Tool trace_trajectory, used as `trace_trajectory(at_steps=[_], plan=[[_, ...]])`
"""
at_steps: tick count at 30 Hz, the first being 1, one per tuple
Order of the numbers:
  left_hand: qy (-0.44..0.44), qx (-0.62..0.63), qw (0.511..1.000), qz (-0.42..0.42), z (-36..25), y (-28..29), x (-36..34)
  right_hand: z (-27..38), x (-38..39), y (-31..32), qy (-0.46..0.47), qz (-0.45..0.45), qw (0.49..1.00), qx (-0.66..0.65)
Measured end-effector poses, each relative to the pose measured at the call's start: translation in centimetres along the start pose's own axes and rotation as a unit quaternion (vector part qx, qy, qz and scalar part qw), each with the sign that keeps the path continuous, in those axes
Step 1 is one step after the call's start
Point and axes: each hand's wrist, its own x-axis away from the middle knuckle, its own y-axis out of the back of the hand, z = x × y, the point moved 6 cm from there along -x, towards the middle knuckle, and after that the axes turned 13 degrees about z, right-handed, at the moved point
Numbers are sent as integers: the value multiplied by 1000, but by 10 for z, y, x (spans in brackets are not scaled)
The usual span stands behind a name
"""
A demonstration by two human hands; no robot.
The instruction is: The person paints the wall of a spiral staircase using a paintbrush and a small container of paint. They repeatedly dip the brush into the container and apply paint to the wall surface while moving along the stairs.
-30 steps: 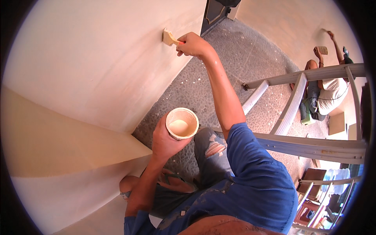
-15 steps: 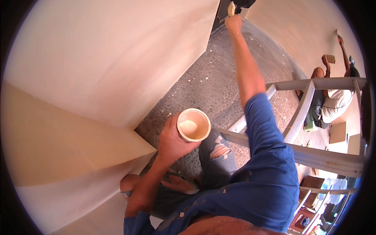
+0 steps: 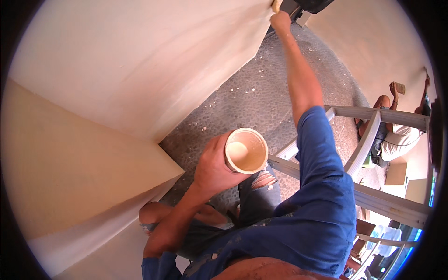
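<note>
My left hand (image 3: 212, 164) is wrapped around a round, pale cup (image 3: 257, 148) and tips its mouth toward me. Cream-coloured paint (image 3: 238, 150) lies in the bottom of it. Far ahead, at the end of my outstretched arm, my right hand (image 3: 281, 22) is closed around a paintbrush (image 3: 276, 6), of which only a pale piece shows. The brush is by the far edge of the cream wall (image 3: 154, 65); its bristles are hidden or cut off, so contact with the wall cannot be made out.
An aluminium ladder (image 3: 364, 144) stands close by my right arm. Beyond it, a co-worker in a white shirt (image 3: 399, 142) crouches at the right-hand wall, reaching up to it and holding a block-shaped thing (image 3: 398, 87). A beige ledge (image 3: 93, 163) juts out at left. Pale spots dot the grey floor (image 3: 233, 100).
My right hand and the brush have risen toward the top edge, closer to the wall's far edge. The cup sits slightly farther right in view. The co-worker's raised arm has shifted.
</note>
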Motion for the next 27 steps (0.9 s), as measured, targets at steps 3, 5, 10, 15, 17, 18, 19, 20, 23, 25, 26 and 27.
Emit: trace_trajectory(at_steps=[3, 5, 10, 15, 17, 18, 19, 20, 23, 25, 26, 27], plan=[[-2, -5, 1000, 0, 3, -2, 0, 29, 41, -1, 5, 9, 1000, -6], [-11, -14, 1000, 6, 6, -4, 1, 52, 76, 1, 26, -15, 999, -30], [-6, -22, 1000, 12, 13, -8, 3, 111, 148, 25, 67, 48, 992, -99], [9, -18, 999, 25, 13, -9, 1, 162, 206, 44, 102, 106, 978, -146], [5, -16, 1000, 23, 12, -9, 0, 173, 219, 53, 114, 118, 973, -163], [7, -6, 1000, 20, 13, -9, 1, 178, 226, 56, 119, 125, 970, -173], [8, 4, 1000, 16, 15, -8, 2, 184, 232, 59, 115, 142, 965, -187], [10, 14, 1000, 12, 17, -7, 2, 189, 237, 62, 110, 159, 960, -202], [-9, 4, 1000, 5, 13, -7, -2, 192, 249, 66, 116, 195, 950, -215], [-9, -5, 1000, 9, 12, -8, -1, 194, 256, 66, 118, 231, 935, -240], [-9, -10, 1000, 10, 12, -8, -1, 197, 260, 67, 126, 242, 930, -247], [-7, -12, 1000, 11, 12, -9, -1, 201, 266, 69, 132, 254, 924, -253]])
